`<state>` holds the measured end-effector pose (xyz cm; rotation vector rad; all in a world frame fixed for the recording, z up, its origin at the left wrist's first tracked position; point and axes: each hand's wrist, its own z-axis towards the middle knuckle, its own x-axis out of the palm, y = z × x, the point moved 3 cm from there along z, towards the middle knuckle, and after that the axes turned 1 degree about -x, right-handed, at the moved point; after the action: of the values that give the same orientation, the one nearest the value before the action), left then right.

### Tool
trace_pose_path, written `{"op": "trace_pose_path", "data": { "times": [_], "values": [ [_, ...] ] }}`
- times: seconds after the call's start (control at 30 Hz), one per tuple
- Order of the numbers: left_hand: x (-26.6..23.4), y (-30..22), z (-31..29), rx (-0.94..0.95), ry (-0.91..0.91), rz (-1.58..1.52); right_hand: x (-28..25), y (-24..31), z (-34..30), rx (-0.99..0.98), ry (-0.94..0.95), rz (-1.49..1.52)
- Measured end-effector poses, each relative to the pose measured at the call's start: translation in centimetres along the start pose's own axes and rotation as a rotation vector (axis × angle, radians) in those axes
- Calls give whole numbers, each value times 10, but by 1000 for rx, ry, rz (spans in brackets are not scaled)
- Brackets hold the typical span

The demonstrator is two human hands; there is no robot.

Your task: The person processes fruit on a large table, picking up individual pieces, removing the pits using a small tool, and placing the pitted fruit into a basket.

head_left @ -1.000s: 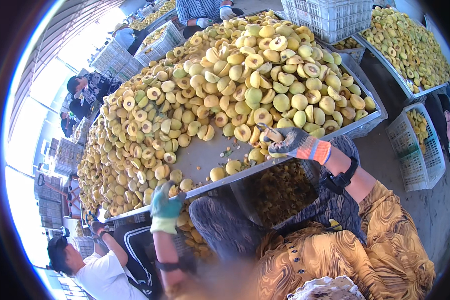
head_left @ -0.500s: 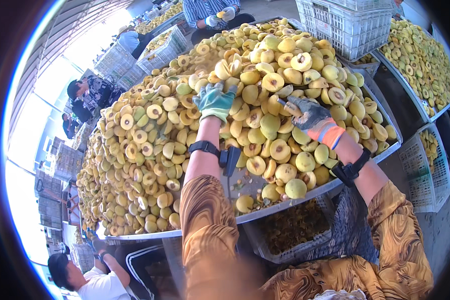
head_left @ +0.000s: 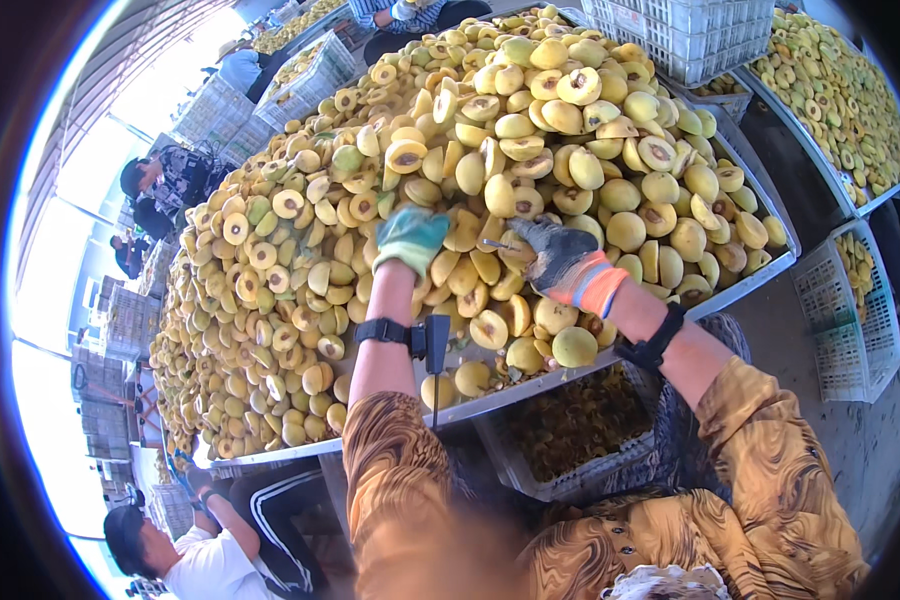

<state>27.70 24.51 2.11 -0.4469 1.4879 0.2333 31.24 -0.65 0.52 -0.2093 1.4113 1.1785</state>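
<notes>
A large heap of halved yellow peaches [head_left: 270, 290], many still showing brown pits or hollows, covers the metal-edged table [head_left: 555, 378]. My left hand [head_left: 411, 240], in a green and white glove, is over the near middle of the heap among the halves. Motion smears its fingers, so what they hold, if anything, is hidden. To its right, my right hand [head_left: 560, 255] wears a dark glove with an orange cuff. Its fingers are closed round a small hand tool [head_left: 494, 245] whose thin metal tip points left toward my left hand. The tool's exact kind does not show.
Below the table's near edge stands a crate [head_left: 580, 425] of dark scraps. White plastic crates [head_left: 680, 35] are stacked at the far right, with another crate [head_left: 850, 320] nearer. A second peach-laden table [head_left: 835, 95] lies right. Co-workers sit at the far side and near left [head_left: 185, 560].
My right hand has moved left and nearer with the tool, closing toward my left hand. My left hand has shifted slightly nearer and blurred. The whole view has shifted a little.
</notes>
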Motion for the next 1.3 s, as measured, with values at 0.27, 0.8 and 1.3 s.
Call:
{"op": "trace_pose_path", "data": {
  "times": [0.27, 0.8, 1.3],
  "values": [
    [84, 24, -88, 114, -75, -246, 0, 33, -24, -72, 201, 11],
    [-18, -108, -221, 452, -362, -858, -17, 38, -87, 563, 500, 1164],
    [32, -77, -220, -350, -164, -2177, 40, 64, -93, 205, 317, 1173]
  ]
}}
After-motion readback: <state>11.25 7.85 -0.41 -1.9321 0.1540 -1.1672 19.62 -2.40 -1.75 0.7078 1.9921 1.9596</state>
